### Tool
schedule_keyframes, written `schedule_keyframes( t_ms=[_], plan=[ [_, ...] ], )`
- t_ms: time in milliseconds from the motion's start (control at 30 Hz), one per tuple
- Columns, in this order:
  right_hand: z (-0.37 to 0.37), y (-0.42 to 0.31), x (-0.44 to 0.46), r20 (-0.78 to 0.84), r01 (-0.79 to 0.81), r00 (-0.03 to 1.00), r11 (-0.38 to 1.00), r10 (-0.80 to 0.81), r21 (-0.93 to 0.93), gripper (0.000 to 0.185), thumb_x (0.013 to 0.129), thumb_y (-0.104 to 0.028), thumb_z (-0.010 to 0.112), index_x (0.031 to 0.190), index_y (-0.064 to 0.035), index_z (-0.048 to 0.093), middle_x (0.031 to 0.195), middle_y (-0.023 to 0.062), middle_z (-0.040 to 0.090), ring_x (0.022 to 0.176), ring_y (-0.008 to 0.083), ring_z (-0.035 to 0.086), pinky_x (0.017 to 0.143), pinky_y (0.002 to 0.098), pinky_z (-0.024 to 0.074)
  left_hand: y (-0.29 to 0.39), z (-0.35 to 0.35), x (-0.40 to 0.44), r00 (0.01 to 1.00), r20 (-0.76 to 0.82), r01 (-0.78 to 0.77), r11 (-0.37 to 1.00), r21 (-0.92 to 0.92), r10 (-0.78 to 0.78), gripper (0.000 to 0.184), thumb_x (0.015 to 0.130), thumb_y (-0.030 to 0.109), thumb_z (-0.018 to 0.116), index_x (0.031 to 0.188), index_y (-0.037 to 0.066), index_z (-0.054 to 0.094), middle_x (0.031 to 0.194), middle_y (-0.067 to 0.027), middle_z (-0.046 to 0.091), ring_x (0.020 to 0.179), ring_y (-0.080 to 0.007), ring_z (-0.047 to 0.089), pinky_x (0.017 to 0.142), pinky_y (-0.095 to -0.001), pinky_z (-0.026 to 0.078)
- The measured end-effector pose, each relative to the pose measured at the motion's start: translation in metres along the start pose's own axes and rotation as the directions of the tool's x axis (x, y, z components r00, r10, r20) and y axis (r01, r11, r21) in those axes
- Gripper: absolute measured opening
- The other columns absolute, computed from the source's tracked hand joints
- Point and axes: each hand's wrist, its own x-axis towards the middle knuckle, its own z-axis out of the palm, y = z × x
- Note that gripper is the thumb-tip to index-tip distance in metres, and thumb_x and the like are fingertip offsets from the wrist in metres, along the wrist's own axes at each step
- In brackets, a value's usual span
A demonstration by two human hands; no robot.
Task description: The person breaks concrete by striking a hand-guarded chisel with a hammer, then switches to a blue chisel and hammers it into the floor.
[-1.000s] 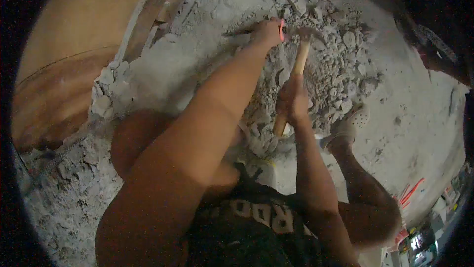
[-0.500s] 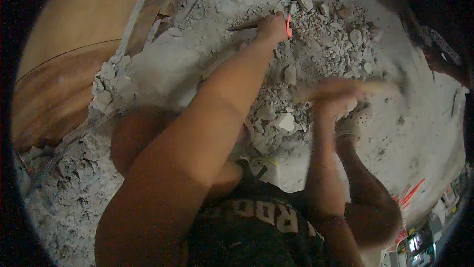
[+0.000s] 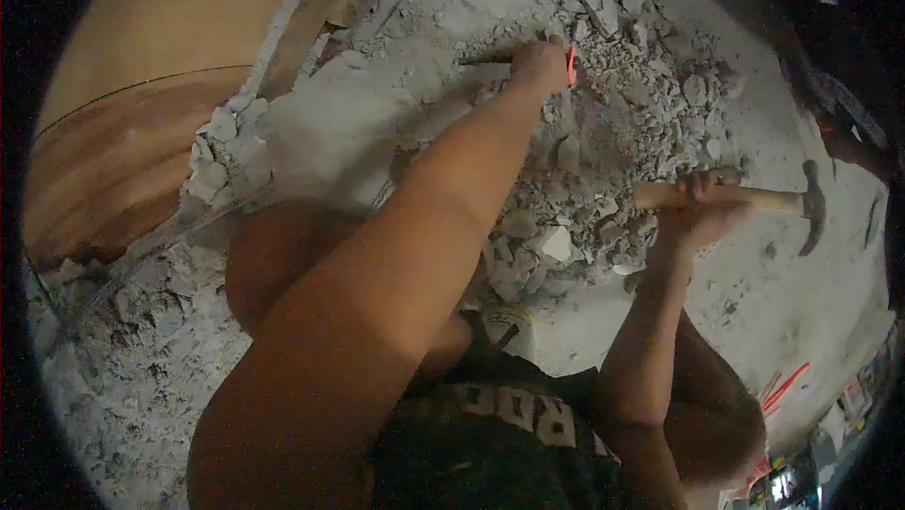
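The right hand [image 3: 702, 213] has its fingers curled round the hammer [image 3: 778, 201], away from the bar [image 3: 485, 60]. The left hand [image 3: 540, 67] is closed on that bar. Lots of rubble [image 3: 641, 95] looks broken; the smooth slab [image 3: 339, 123] near the bar looks mostly whole.

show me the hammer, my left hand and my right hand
Hammer [image 3: 775, 200]: head view, on the wooden handle.
Left hand [image 3: 538, 67]: head view, mid-hand.
Right hand [image 3: 702, 215]: head view, mid-hand.

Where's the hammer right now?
In the head camera's view, the hammer is toward the right side, held in the person's right hand, its metal head pointing away from the rubble.
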Motion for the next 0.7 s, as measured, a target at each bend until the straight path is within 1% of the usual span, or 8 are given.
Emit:
schedule_keyframes(
  t_ms=[67, 133, 167, 300, 433, 500, 633, 700],
  plan=[
    [-0.025, 0.070, -0.005, 0.031, 0.139, 0.990, 0.897, -0.139, -0.420, 0.056, 0.095, -0.062, 0.034, 0.097, -0.0093, 0.055, 0.072, 0.0049, 0.055, 0.065, 0.0268, 0.055, 0.060, 0.0346, 0.0477, 0.001, -0.002, 0.001, 1.000, 0.000, 0.011, 1.000, -0.001, -0.011, 0.051, 0.077, 0.035, 0.069, 0.110, -0.002, 0.055, 0.098, -0.0209, 0.067, 0.091, -0.0348, 0.066, 0.079, -0.0448, 0.054],
    [-0.007, 0.107, -0.052, 0.173, -0.518, 0.734, 0.705, 0.657, -0.484, 0.049, 0.097, -0.057, 0.037, 0.086, -0.0111, 0.051, 0.062, 0.0033, 0.048, 0.049, 0.0191, 0.050, 0.046, 0.0335, 0.0424, 0.000, 0.002, 0.004, 1.000, 0.000, 0.016, 1.000, -0.008, -0.016, 0.051, 0.077, 0.035, 0.070, 0.109, -0.002, 0.055, 0.097, -0.0208, 0.067, 0.091, -0.0351, 0.066, 0.078, -0.0447, 0.054],
    [-0.002, 0.110, -0.059, 0.137, -0.646, 0.694, 0.696, 0.707, -0.314, 0.050, 0.096, -0.058, 0.038, 0.082, -0.0118, 0.049, 0.060, 0.0030, 0.047, 0.043, 0.0159, 0.044, 0.039, 0.0335, 0.0379, -0.006, 0.011, 0.008, 1.000, -0.028, -0.012, 1.000, 0.008, 0.012, 0.051, 0.076, 0.036, 0.070, 0.109, -0.001, 0.056, 0.096, -0.0205, 0.067, 0.090, -0.0350, 0.067, 0.078, -0.0444, 0.054],
    [0.004, 0.065, -0.037, -0.016, -0.511, 0.819, 0.717, 0.573, -0.474, 0.047, 0.096, -0.057, 0.040, 0.089, -0.0120, 0.053, 0.061, 0.0024, 0.048, 0.044, 0.0165, 0.044, 0.038, 0.0286, 0.0355, -0.025, 0.046, 0.028, 0.994, -0.065, -0.090, 0.996, 0.030, 0.092, 0.051, 0.076, 0.037, 0.070, 0.109, 0.000, 0.056, 0.097, -0.0201, 0.068, 0.092, -0.0347, 0.067, 0.079, -0.0443, 0.054],
    [-0.005, 0.018, -0.013, 0.026, -0.076, 0.996, 0.962, 0.086, -0.262, 0.052, 0.094, -0.061, 0.040, 0.105, -0.0109, 0.049, 0.079, 0.0062, 0.055, 0.064, 0.0192, 0.054, 0.055, 0.0360, 0.0471, -0.007, 0.013, 0.012, 1.000, 0.020, 0.002, 0.999, -0.049, -0.001, 0.053, 0.076, 0.038, 0.070, 0.110, 0.000, 0.056, 0.099, -0.0200, 0.067, 0.094, -0.0349, 0.066, 0.081, -0.0450, 0.054],
    [-0.027, -0.007, 0.016, 0.508, -0.097, 0.860, 0.960, -0.051, 0.261, 0.053, 0.093, -0.063, 0.039, 0.107, -0.0117, 0.047, 0.084, 0.0060, 0.055, 0.075, 0.0203, 0.055, 0.068, 0.0402, 0.0488, 0.000, 0.000, 0.002, 0.999, -0.010, 0.045, 0.999, -0.019, -0.045, 0.052, 0.077, 0.037, 0.069, 0.110, -0.001, 0.056, 0.098, -0.0199, 0.067, 0.094, -0.0351, 0.066, 0.083, -0.0455, 0.053],
    [-0.051, 0.061, 0.009, 0.151, -0.095, 0.988, 0.930, 0.043, 0.355, 0.051, 0.093, -0.062, 0.040, 0.104, -0.0127, 0.047, 0.081, 0.0056, 0.054, 0.077, 0.0183, 0.054, 0.070, 0.0391, 0.0473, -0.007, 0.007, 0.007, 0.999, 0.028, 0.040, 0.999, 0.018, -0.040, 0.051, 0.078, 0.037, 0.069, 0.110, -0.001, 0.056, 0.099, -0.0200, 0.067, 0.095, -0.0345, 0.066, 0.083, -0.0449, 0.053],
    [-0.037, 0.117, -0.041, 0.468, -0.634, 0.712, 0.765, 0.523, 0.112, 0.045, 0.095, -0.055, 0.043, 0.097, -0.0114, 0.053, 0.075, 0.0041, 0.054, 0.063, 0.0180, 0.052, 0.057, 0.0347, 0.0452, -0.024, 0.041, 0.030, 1.000, 0.007, -0.030, 1.000, -0.008, 0.030, 0.053, 0.078, 0.037, 0.069, 0.111, -0.002, 0.055, 0.101, -0.0204, 0.067, 0.097, -0.0338, 0.065, 0.082, -0.0441, 0.054]
  ],
)
